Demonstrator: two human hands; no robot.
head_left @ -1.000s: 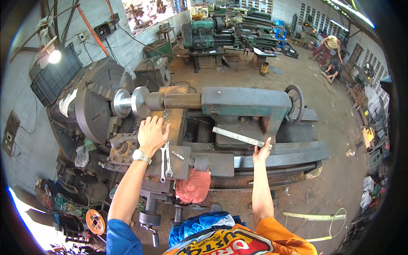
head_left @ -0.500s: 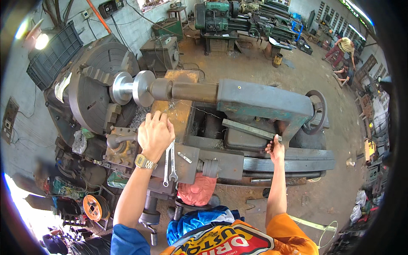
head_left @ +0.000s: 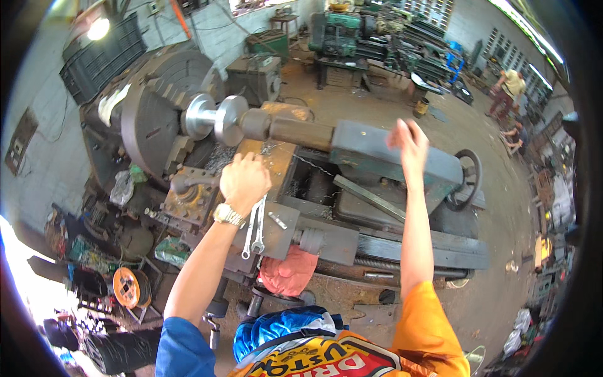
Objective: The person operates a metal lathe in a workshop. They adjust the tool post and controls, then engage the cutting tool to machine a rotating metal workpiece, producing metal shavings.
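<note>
My left hand (head_left: 245, 181) is above the lathe carriage with its knuckles up and fingers curled. What lies under those fingers is hidden. Just below it, two wrenches (head_left: 254, 229) lie on a flat metal slide beside a small silvery piece (head_left: 277, 220). To its left is the tool post (head_left: 188, 188) with a thick handle. My right hand (head_left: 411, 147) is raised in front of the tailstock (head_left: 389, 147), slightly blurred, fingers apart, nothing visible in it. A long square bar (head_left: 367, 196) slants below the tailstock. A shiny flanged workpiece (head_left: 217, 117) sits between chuck (head_left: 157, 119) and tailstock.
The tailstock handwheel (head_left: 465, 180) stands at right. A red cloth cover (head_left: 288, 270) is at the carriage front. Loose metal shavings lie beneath the workpiece. A green lathe (head_left: 342, 34) stands at the back, and two people (head_left: 510, 94) are far off at right.
My right hand has left the end of the square bar and risen up to the tailstock body. My left hand stays over the carriage. The whole view has shifted a little.
</note>
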